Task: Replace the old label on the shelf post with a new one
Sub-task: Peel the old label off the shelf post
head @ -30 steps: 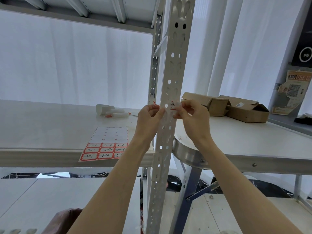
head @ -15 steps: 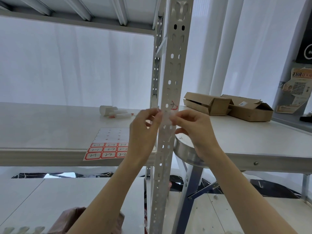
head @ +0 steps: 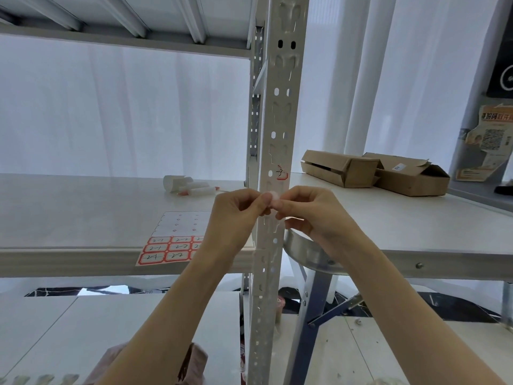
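Upright through the middle of the view: a pale metal shelf post [head: 277, 120], punched with rows of holes and slots. Stuck on its front face, a label [head: 282, 173] with a red border and a handwritten mark, ragged along its upper edge.

Just below that label and in front of the post, left hand [head: 236, 215] and right hand [head: 313, 218] brought together, fingertips meeting. Pinched between thumb and fingers of both, a small pale scrap [head: 270, 196], too blurred to tell what it is. Remaining fingers of both hands curled in. Both hands apart from the label on the post.

Left of the post, on the shelf board [head: 69, 212], a label sheet [head: 173, 240] lying flat at the near edge, its right side hidden behind the left wrist. Upper rows of the sheet bare and white. Lower three rows filled with red-bordered labels bearing handwriting. Farther back on the same board, a short white tube [head: 173, 182] on its side and, just beside it, a white pen [head: 198, 190] with red at its ends.

Right of the post, a white counter [head: 416, 226] with a curved metal rim. At its far side, a long cardboard box [head: 338, 168] and, touching its right end, a second box [head: 408, 177] with open flaps. Behind everything, white curtains [head: 138, 112]. At the far right edge, a creased poster [head: 491, 140] with a square code.
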